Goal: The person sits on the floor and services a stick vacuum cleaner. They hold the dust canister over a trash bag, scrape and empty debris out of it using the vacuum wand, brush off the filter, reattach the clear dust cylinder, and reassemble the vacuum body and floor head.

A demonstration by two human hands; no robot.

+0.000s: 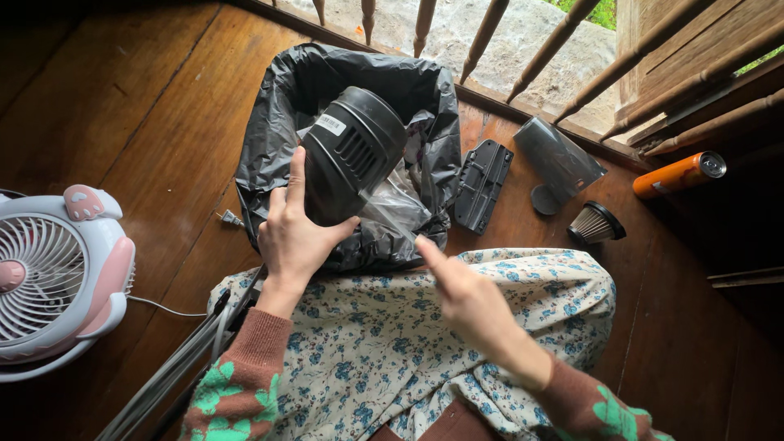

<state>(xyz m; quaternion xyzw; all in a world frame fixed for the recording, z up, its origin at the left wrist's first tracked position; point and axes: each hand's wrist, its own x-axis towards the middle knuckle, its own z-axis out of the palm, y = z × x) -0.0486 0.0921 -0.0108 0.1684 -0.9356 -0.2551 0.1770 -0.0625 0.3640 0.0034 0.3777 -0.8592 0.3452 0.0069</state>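
Note:
My left hand (294, 237) grips a black cylindrical vacuum part (351, 155) with vent slots and a white sticker, held tilted over an open black rubbish bag (278, 114). My right hand (465, 294) hovers just right of it, blurred, fingers stretched out towards a piece of clear plastic (396, 208) lying in the bag; it holds nothing. Below both hands lies my lap in a floral skirt (392, 343).
On the wooden floor to the right lie a black flat part (482, 184), a grey dust cup (559, 159), a pleated filter (596, 223) and an orange can (678, 174). A white and pink fan (57, 278) stands at left. Wooden railing spindles (486, 33) run along the far edge.

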